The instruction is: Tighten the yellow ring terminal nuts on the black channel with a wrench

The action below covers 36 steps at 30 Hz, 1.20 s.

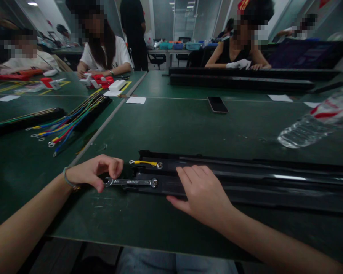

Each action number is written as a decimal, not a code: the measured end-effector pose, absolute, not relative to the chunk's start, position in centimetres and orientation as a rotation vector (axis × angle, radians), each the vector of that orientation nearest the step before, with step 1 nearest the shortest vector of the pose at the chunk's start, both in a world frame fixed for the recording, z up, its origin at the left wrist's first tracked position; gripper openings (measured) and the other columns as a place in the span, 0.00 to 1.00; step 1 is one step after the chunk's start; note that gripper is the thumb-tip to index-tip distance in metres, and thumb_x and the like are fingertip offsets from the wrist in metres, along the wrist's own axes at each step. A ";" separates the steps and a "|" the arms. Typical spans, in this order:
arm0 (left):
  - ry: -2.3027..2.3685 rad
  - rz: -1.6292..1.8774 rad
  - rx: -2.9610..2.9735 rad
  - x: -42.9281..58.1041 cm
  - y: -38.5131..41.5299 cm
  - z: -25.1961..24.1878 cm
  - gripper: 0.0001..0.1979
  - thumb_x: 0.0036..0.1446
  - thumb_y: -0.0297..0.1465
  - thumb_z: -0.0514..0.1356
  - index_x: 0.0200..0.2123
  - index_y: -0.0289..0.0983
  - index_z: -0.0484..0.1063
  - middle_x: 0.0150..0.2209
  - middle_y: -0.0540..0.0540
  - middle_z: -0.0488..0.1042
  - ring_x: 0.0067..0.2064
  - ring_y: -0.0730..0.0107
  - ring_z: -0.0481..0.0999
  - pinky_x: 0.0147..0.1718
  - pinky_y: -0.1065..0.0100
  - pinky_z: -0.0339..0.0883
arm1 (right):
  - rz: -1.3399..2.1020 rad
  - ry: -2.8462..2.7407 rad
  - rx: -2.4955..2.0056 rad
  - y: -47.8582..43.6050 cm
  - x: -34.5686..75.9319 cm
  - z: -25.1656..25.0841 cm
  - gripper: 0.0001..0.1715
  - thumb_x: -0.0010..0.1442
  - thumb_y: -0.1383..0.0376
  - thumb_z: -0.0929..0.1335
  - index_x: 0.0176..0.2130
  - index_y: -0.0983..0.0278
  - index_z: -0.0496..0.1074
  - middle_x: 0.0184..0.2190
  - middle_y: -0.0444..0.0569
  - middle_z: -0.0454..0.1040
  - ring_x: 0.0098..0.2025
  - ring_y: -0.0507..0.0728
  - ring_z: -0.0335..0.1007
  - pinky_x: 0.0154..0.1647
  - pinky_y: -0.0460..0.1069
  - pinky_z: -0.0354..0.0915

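A silver combination wrench (131, 182) lies level over the end of a long black rail (254, 194). Its ring end sits around a nut or bolt there. My left hand (98, 171) is closed at the wrench's open-jaw end, with thumb and curled fingers on either side. Across the rail, just right of the ring end, rests my right hand (204, 194), its fingers over the top and its thumb along the near side. Behind the wrench, a short yellow wire (144, 162) with ring terminals is fastened to the rail by one end; the other end sticks out leftward.
A phone (217, 104) and a tilted water bottle (314, 120) are beyond the rail. Bundled coloured wires (71, 125) with ring terminals lie left of the table seam. Other people sit across the table, near more black rails (240, 82) and red-and-white items (100, 80).
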<state>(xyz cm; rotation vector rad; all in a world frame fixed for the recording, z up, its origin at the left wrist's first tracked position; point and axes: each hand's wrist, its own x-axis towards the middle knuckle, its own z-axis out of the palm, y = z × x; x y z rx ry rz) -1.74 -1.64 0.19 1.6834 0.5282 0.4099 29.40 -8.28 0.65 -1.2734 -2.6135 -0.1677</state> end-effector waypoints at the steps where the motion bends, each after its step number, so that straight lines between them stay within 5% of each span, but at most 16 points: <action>1: 0.529 0.417 1.673 -1.7 -1.6 0.2 0.13 0.42 0.37 0.66 0.28 0.37 0.69 0.29 0.49 0.66 0.30 0.70 0.63 0.28 0.71 0.56 | -0.165 -2.614 -1.273 -8.3 29.4 0.6 0.34 0.55 0.49 0.58 0.47 0.75 0.65 0.37 0.57 0.69 0.38 0.61 0.60 0.39 0.55 0.55; 15: 0.769 0.610 1.571 -2.3 -1.3 -0.9 0.10 0.50 0.34 0.61 0.35 0.35 0.70 0.28 0.50 0.64 0.27 0.76 0.64 0.27 0.75 0.58 | -0.160 -2.617 -1.260 -8.2 29.5 0.7 0.35 0.55 0.48 0.57 0.47 0.75 0.65 0.37 0.57 0.69 0.37 0.61 0.61 0.39 0.54 0.55; 36: 0.573 0.473 1.641 -2.1 -1.5 -0.2 0.11 0.41 0.35 0.67 0.30 0.37 0.71 0.28 0.50 0.66 0.30 0.71 0.63 0.29 0.72 0.57 | -0.179 -2.605 -1.247 -8.1 29.5 0.7 0.34 0.55 0.49 0.58 0.46 0.75 0.65 0.36 0.57 0.70 0.37 0.60 0.61 0.38 0.54 0.55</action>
